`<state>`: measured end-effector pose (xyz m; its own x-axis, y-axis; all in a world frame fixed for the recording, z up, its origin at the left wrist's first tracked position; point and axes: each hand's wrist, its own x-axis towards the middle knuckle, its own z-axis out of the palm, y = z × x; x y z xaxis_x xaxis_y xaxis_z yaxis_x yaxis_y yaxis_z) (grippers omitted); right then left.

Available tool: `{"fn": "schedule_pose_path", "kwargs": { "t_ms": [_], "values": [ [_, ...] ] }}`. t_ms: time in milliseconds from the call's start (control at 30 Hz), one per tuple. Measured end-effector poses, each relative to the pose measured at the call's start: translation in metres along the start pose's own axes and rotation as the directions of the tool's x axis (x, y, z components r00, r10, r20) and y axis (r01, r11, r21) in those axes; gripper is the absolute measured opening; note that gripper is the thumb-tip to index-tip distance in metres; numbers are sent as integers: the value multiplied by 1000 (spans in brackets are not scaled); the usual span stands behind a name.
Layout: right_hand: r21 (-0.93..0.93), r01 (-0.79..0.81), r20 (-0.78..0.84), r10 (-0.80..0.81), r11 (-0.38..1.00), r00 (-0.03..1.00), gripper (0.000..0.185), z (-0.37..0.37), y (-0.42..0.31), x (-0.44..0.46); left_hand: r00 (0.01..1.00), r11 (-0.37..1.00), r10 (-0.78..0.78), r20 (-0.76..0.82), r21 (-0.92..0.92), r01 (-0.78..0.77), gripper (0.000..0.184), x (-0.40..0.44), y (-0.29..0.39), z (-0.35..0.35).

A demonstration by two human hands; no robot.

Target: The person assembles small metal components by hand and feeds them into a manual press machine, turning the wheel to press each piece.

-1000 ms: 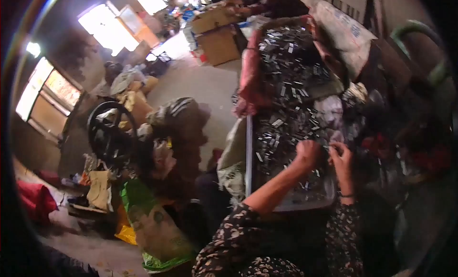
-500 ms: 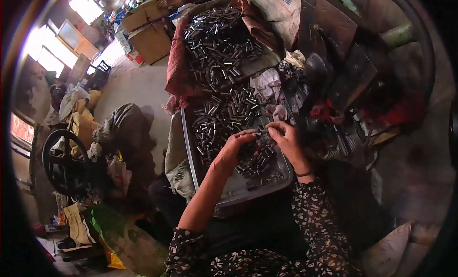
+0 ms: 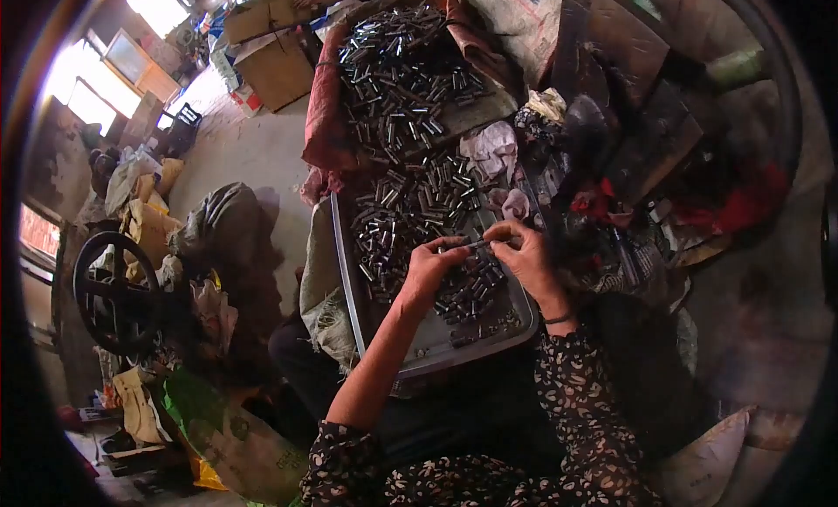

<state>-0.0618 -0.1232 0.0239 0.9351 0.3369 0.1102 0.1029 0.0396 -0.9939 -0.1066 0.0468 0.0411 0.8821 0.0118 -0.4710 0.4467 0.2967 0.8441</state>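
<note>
My left hand [image 3: 433, 264] and my right hand [image 3: 524, 252] meet above a grey plastic tray [image 3: 463, 359]. Between their fingertips is a small metal pin [image 3: 477, 243], pinched by both hands, one at each end. Its exact shape is partly covered by the fingers. Many short, dark and shiny metal pins [image 3: 384, 217] lie heaped in the tray below. Several tiny metal bits [image 3: 502, 322] rest near the tray's front right corner.
Behind the tray, a red sack [image 3: 323, 132] lies open with more pins. Crumpled pale cloth [image 3: 491, 149] sits at the tray's right edge, near dark metal plates [image 3: 650, 140]. A black handwheel [image 3: 118, 291] stands at left, and cardboard boxes [image 3: 275, 66] at the back.
Both hands stay over the tray with the pin between them. My left fingers have shifted slightly, and the pin shows a little more. The camera view has moved slightly.
</note>
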Motion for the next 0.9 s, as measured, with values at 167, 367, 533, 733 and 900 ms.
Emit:
{"fn": "schedule_pose_path", "kwargs": {
  "t_ms": [167, 367, 533, 733, 900],
  "values": [
    [-233, 264, 37, -263, 936, 964, 12, 3, -9, 3, 999, 1000, -7, -52, 7, 8, 28, 2, -4, -4],
    [-82, 169, 37, -166, 982, 985, 11, 4, -5, 3, 999, 999, -27, -20, -37, 27, 32, -3, -4, -8],
    [80, 44, 106, -52, 996, 993, 11, 3, -5, 3, 1000, 1000, 8, -1, -27, -9, 30, -10, 4, -11],
    [124, 9, 140, -26, 992, 990, 12, 2, -7, 2, 999, 1000, -15, 35, 2, 15, 30, -18, 15, -12],
    [143, -41, 135, 22, 989, 991, 10, 3, -11, 1, 999, 988, 40, 23, 146, -43, 29, -14, 12, -15]
  ]
}}
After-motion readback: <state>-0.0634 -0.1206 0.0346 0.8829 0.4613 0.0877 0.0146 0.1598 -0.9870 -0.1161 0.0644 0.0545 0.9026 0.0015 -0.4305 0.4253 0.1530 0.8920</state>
